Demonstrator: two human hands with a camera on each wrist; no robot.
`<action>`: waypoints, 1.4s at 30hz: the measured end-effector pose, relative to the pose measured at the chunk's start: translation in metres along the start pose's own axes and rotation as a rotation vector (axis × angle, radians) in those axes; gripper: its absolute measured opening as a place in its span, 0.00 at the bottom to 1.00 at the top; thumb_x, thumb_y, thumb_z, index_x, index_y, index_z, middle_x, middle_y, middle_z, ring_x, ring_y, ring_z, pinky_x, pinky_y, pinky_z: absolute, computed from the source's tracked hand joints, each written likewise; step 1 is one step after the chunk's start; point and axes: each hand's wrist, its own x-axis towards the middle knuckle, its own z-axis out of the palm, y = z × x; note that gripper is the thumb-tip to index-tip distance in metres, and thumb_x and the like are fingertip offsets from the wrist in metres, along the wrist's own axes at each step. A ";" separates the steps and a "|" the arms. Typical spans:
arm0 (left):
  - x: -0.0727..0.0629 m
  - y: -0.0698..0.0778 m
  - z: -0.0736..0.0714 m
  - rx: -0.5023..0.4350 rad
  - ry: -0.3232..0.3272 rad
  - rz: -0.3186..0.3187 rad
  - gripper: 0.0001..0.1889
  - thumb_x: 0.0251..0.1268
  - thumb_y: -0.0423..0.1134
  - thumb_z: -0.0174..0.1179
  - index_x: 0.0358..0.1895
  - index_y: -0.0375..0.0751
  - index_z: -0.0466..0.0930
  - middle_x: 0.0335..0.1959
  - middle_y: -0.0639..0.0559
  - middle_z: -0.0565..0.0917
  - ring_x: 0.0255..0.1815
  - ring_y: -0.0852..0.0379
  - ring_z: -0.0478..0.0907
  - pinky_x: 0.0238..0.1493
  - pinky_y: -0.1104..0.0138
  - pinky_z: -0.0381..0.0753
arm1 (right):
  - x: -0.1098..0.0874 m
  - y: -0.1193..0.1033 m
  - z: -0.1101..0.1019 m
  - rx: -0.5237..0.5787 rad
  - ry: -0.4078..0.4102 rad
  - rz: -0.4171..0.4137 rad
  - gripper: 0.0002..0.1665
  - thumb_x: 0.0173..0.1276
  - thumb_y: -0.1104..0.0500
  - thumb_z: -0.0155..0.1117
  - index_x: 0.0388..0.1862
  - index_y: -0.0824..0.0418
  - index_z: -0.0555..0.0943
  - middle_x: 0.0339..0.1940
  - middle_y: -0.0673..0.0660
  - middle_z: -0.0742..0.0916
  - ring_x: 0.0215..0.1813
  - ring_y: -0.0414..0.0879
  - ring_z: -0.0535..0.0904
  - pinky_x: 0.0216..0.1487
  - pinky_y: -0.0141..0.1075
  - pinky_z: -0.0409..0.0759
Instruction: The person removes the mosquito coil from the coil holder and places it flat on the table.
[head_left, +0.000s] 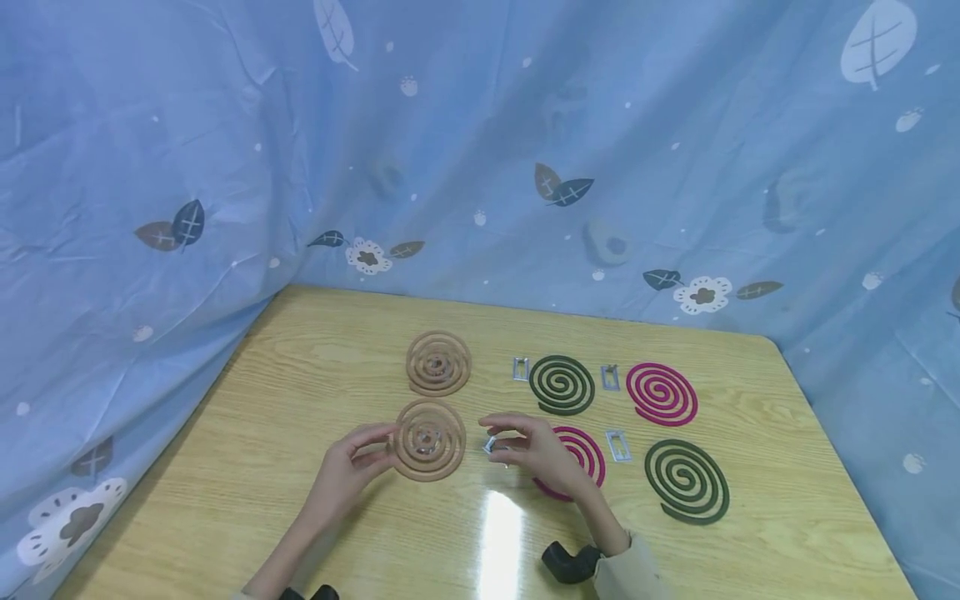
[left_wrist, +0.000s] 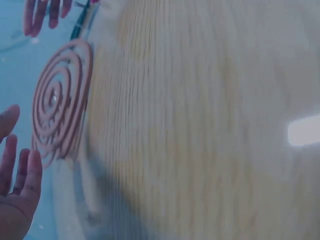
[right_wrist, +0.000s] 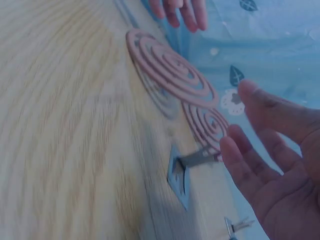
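At the left edge of the nearer brown mosquito coil (head_left: 429, 417), my left hand (head_left: 352, 471) has thumb and fingers spread apart. That coil sits raised, with silver metal showing under its centre and a shadow on the table in the right wrist view. My right hand (head_left: 536, 450) curves around a small metal coil stand (head_left: 490, 444). In the right wrist view the stand's upright prong (right_wrist: 197, 158) reaches to the fingertips, while the thumb stays apart from them. This hand partly covers the stand and a magenta coil (head_left: 602, 468).
Behind lies another brown coil (head_left: 438, 333), with metal under its centre. To the right are two green coils (head_left: 562, 383), a second magenta coil (head_left: 662, 393) and several metal stands (head_left: 618, 446) on the wooden table (head_left: 315, 333). A blue patterned curtain (head_left: 465, 125) hangs behind.
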 end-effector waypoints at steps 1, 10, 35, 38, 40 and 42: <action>0.002 -0.001 -0.002 0.013 0.007 0.000 0.23 0.54 0.24 0.65 0.56 0.31 0.76 0.56 0.36 0.77 0.57 0.39 0.73 0.55 0.64 0.81 | 0.001 0.000 0.002 0.003 0.001 0.003 0.28 0.60 0.69 0.67 0.60 0.74 0.73 0.59 0.72 0.76 0.58 0.69 0.72 0.59 0.47 0.78; 0.019 -0.013 -0.014 0.066 -0.012 -0.051 0.25 0.55 0.26 0.66 0.59 0.32 0.75 0.59 0.35 0.74 0.60 0.36 0.71 0.58 0.61 0.79 | 0.011 0.001 0.027 -0.028 0.077 0.055 0.26 0.59 0.72 0.67 0.57 0.74 0.75 0.54 0.71 0.79 0.56 0.65 0.75 0.58 0.43 0.80; 0.043 -0.023 -0.012 0.078 -0.131 -0.028 0.26 0.55 0.24 0.65 0.60 0.30 0.74 0.60 0.33 0.73 0.60 0.34 0.71 0.57 0.62 0.79 | 0.011 0.007 0.035 -0.031 0.231 -0.018 0.25 0.58 0.76 0.65 0.56 0.75 0.76 0.59 0.70 0.77 0.59 0.66 0.73 0.58 0.42 0.79; 0.046 -0.026 -0.014 0.069 -0.144 -0.014 0.25 0.55 0.23 0.65 0.59 0.28 0.74 0.59 0.32 0.74 0.59 0.34 0.73 0.56 0.64 0.80 | 0.011 0.010 0.039 -0.004 0.220 0.014 0.26 0.58 0.77 0.65 0.57 0.74 0.75 0.59 0.70 0.77 0.59 0.66 0.73 0.59 0.42 0.79; 0.047 -0.027 -0.014 0.070 -0.152 -0.006 0.25 0.55 0.23 0.64 0.59 0.28 0.74 0.59 0.32 0.74 0.58 0.35 0.73 0.56 0.65 0.80 | 0.010 0.011 0.042 0.016 0.204 0.031 0.26 0.58 0.77 0.64 0.58 0.74 0.75 0.59 0.70 0.77 0.59 0.65 0.73 0.59 0.42 0.79; 0.048 -0.027 -0.014 0.090 -0.163 0.006 0.24 0.55 0.24 0.64 0.58 0.28 0.75 0.58 0.33 0.75 0.58 0.35 0.74 0.56 0.63 0.80 | 0.010 0.011 0.044 0.015 0.196 0.039 0.26 0.59 0.76 0.64 0.58 0.73 0.75 0.58 0.70 0.78 0.59 0.65 0.74 0.59 0.43 0.79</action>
